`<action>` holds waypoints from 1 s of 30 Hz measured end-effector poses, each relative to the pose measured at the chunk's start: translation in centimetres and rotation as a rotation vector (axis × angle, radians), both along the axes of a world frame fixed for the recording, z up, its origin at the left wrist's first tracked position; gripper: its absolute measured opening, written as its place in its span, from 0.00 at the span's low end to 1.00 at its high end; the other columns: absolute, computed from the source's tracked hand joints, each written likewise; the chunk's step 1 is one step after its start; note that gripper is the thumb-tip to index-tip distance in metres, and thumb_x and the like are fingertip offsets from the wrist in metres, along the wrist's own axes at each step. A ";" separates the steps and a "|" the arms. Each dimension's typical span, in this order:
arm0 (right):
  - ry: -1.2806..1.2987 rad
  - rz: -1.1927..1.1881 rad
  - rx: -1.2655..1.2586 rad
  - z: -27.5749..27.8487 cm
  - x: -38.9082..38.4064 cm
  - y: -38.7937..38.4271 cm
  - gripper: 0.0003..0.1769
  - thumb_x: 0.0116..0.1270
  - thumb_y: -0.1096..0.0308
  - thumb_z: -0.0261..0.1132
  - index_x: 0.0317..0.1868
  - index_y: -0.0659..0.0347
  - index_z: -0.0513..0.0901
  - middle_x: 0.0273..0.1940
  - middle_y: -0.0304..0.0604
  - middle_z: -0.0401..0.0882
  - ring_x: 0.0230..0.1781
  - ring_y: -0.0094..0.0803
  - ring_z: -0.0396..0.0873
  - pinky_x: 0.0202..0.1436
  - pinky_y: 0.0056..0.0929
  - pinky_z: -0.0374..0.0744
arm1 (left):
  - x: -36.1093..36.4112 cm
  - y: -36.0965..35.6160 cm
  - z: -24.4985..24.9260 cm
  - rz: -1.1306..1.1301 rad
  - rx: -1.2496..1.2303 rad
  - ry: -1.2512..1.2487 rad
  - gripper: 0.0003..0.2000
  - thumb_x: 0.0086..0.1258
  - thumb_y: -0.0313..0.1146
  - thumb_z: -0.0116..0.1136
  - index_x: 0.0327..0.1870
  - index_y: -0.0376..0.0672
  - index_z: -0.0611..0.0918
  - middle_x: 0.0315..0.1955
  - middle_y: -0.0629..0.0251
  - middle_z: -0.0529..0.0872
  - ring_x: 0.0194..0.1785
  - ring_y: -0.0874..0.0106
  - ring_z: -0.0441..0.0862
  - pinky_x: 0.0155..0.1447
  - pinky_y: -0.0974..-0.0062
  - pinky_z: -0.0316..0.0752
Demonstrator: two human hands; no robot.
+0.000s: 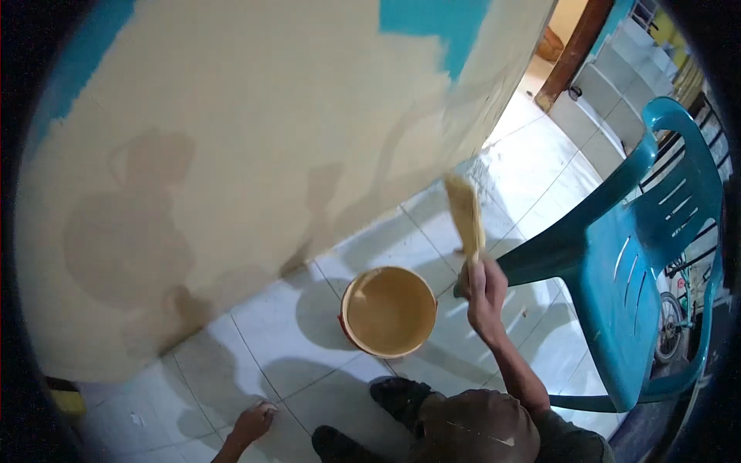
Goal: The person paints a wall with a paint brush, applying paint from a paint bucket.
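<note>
My right hand (484, 297) is closed around the handle of a paintbrush (465, 212). The brush points up toward the wall, its bristles coated in cream paint. To the left of that hand, a round bucket (388, 312) of cream-coloured paint stands on the tiles. My left hand (255, 420) hangs low on the left with its fingers curled in, and I see nothing held in it. The wall (255, 116) before me is mostly cream, with teal patches at the upper left and top.
A teal plastic chair (625, 270) stands to my right. White floor tiles (247, 347) run along the wall's base. My dark shoes (397, 395) are just below the bucket. At the upper right are a doorway post (575, 58) and tiled steps (617, 100).
</note>
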State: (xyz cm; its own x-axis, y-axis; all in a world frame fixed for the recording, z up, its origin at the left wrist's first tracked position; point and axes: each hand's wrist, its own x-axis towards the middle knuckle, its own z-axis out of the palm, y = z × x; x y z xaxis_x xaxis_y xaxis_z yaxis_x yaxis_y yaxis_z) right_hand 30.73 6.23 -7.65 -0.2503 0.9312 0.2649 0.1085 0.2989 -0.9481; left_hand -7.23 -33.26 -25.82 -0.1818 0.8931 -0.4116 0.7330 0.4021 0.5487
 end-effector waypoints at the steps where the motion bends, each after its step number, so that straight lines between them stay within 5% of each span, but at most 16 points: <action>1: 0.076 -0.046 0.078 0.9 -1.1 1.9 0.16 0.80 0.62 0.48 0.47 0.66 0.76 0.25 0.29 0.63 0.23 0.16 0.61 0.24 0.18 0.62 | 0.1 0.5 0.0 -0.113 0.017 0.058 0.10 0.72 0.40 0.51 0.40 0.45 0.81 0.36 0.56 0.84 0.38 0.49 0.82 0.42 0.54 0.79; 6: 0.322 -0.079 0.258 7.1 -4.6 10.7 0.16 0.80 0.60 0.49 0.49 0.64 0.76 0.23 0.28 0.61 0.22 0.15 0.58 0.23 0.17 0.60 | 1.6 4.3 2.9 -0.296 0.227 0.023 0.05 0.68 0.32 0.55 0.38 0.43 0.81 0.36 0.58 0.82 0.35 0.54 0.82 0.38 0.61 0.80; 10: 0.358 -0.077 0.274 8.7 -3.9 13.6 0.18 0.79 0.58 0.51 0.49 0.65 0.77 0.21 0.26 0.59 0.19 0.14 0.57 0.21 0.18 0.58 | 3.3 5.9 3.1 -0.152 0.201 -0.068 0.05 0.67 0.30 0.55 0.39 0.43 0.81 0.36 0.57 0.81 0.36 0.55 0.82 0.38 0.61 0.80; 24: 0.115 -0.192 0.301 5.3 -1.2 17.1 0.18 0.78 0.60 0.54 0.52 0.68 0.78 0.22 0.27 0.61 0.20 0.14 0.56 0.21 0.18 0.57 | 2.7 5.5 2.8 -0.278 0.117 0.011 0.07 0.65 0.30 0.56 0.41 0.41 0.80 0.38 0.57 0.80 0.41 0.56 0.82 0.40 0.61 0.80; 30: -0.064 -0.260 0.416 7.3 -4.3 17.4 0.17 0.77 0.62 0.56 0.40 0.70 0.78 0.23 0.31 0.64 0.24 0.18 0.58 0.25 0.23 0.59 | 1.6 4.2 1.1 -0.509 0.371 0.128 0.06 0.63 0.26 0.57 0.39 0.38 0.79 0.36 0.59 0.81 0.39 0.59 0.82 0.37 0.63 0.81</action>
State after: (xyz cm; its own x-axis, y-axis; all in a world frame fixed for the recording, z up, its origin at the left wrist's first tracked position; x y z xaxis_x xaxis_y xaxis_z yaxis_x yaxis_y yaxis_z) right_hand 26.40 23.62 -0.33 -0.0515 0.7837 0.6190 0.2839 0.6058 -0.7433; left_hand -5.66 -29.04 -24.73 0.2757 0.9593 -0.0615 0.8510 -0.2138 0.4797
